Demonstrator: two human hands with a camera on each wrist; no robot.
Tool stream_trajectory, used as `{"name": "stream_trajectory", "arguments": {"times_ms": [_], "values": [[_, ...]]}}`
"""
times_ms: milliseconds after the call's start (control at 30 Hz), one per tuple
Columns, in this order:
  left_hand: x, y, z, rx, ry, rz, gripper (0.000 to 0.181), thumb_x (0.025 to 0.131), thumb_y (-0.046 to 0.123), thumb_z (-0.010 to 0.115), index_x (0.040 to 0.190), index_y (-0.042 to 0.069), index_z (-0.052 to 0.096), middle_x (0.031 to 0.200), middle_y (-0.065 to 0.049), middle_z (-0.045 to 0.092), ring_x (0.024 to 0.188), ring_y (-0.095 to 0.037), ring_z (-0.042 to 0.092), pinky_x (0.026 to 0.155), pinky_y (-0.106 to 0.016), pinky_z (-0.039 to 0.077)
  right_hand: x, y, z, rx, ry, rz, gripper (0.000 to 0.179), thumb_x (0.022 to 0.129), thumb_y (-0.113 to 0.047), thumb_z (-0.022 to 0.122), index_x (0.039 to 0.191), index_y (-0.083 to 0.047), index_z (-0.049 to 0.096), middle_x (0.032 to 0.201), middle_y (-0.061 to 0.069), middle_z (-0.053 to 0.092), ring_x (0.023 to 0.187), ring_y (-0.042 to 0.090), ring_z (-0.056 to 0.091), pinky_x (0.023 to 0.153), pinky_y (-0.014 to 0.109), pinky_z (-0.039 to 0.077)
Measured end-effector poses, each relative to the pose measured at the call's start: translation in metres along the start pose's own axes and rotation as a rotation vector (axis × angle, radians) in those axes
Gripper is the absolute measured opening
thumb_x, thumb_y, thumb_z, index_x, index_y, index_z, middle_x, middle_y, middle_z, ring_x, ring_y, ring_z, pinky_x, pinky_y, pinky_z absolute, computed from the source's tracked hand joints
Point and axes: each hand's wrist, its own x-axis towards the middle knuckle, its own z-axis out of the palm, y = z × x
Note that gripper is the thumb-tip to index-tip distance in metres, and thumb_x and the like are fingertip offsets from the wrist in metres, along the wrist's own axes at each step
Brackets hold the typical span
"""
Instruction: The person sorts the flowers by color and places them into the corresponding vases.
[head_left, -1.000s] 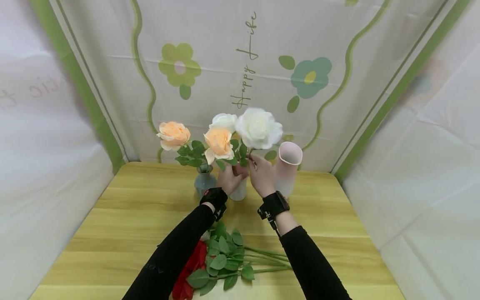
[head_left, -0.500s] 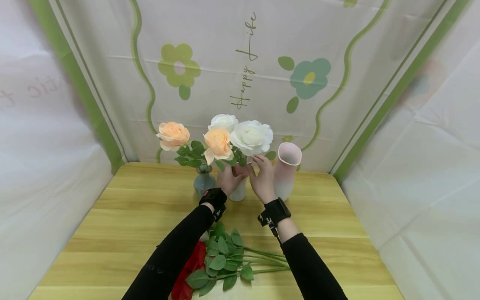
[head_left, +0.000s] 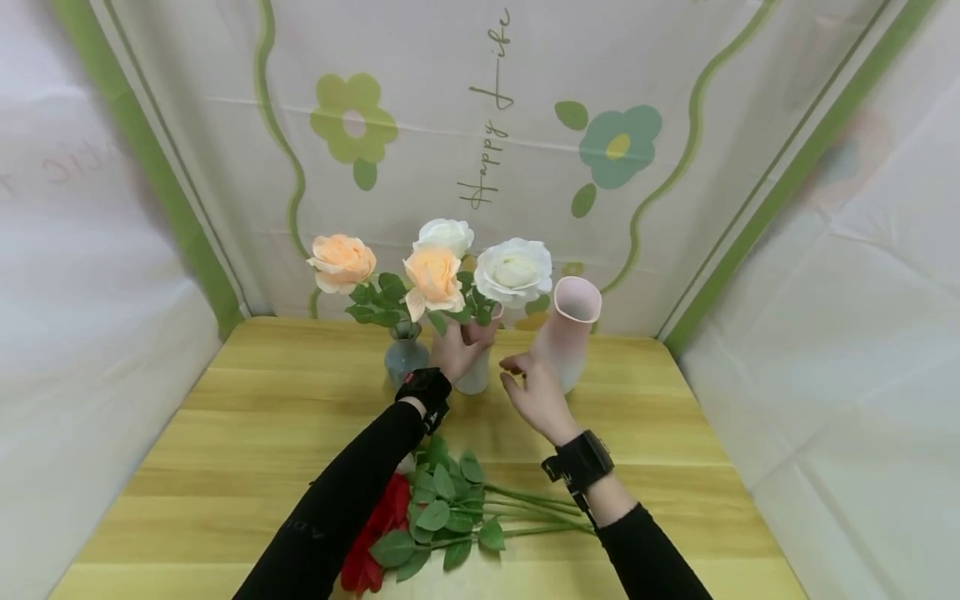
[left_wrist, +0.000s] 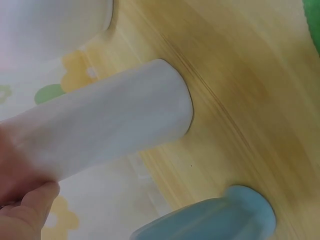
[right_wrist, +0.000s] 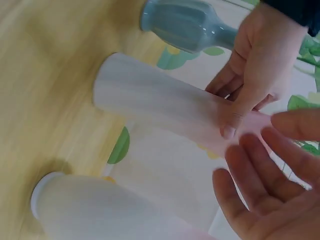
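Around the upper part of the slim pink-and-white vase (head_left: 474, 379), my left hand (head_left: 453, 353) keeps its grip, thumb on the near side. The vase stands upright on the table, and its lower body (left_wrist: 130, 107) fills the left wrist view. A large white rose (head_left: 513, 271) leans to the right over its mouth; another white rose (head_left: 444, 237) is behind a peach rose (head_left: 433, 279). My right hand (head_left: 537, 398) holds nothing, its fingers loosely bent in front of the wider pink vase (head_left: 572, 354). In the right wrist view its fingers overlap the slim vase's upper end.
A blue-grey vase (head_left: 406, 360) stands left of the slim one, with another peach rose (head_left: 342, 263) leaning out to its left. Red roses (head_left: 384, 527) and leafy stems (head_left: 528, 508) lie on the wooden table (head_left: 247, 433) near the front. A printed cloth backdrop (head_left: 420, 158) rises behind.
My right hand has let go of the large white rose's stem and moved down and right. The rose has sunk lower and tilted right. My left hand still holds the slim vase.
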Motion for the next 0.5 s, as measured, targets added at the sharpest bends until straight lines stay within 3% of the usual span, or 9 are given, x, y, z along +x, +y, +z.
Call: {"name": "stream_trajectory", "arguments": {"times_ms": [200, 400, 500], "values": [[0.001, -0.001, -0.001, 0.020, -0.011, -0.015, 0.072, 0.092, 0.027, 0.074, 0.150, 0.009, 0.035, 0.141, -0.015, 0.048, 0.127, -0.029, 0.047, 0.105, -0.044, 0.041, -0.022, 0.000, 0.001, -0.075, -0.207, -0.034, 0.009, 0.095, -0.007, 0.067, 0.099, -0.010, 0.074, 0.092, -0.001, 0.067, 0.081, 0.010, 0.062, 0.071, 0.029, 0.055], [0.002, 0.001, -0.003, 0.045, -0.007, -0.035, 0.070, 0.091, 0.025, 0.076, 0.147, 0.006, 0.040, 0.132, -0.016, 0.053, 0.120, -0.031, 0.052, 0.099, -0.045, 0.045, -0.045, 0.005, 0.010, -0.168, -0.468, -0.140, 0.006, 0.095, -0.014, 0.068, 0.092, -0.016, 0.073, 0.084, -0.009, 0.062, 0.073, 0.003, 0.057, 0.063, 0.022, 0.052], [0.003, 0.003, -0.004, 0.044, -0.010, -0.038, 0.071, 0.090, 0.024, 0.076, 0.148, 0.006, 0.039, 0.135, -0.016, 0.051, 0.123, -0.031, 0.050, 0.102, -0.044, 0.044, -0.054, 0.009, 0.014, -0.217, -0.528, -0.195, 0.005, 0.092, -0.015, 0.072, 0.088, -0.016, 0.072, 0.081, -0.010, 0.060, 0.072, 0.002, 0.056, 0.062, 0.020, 0.050]]}}
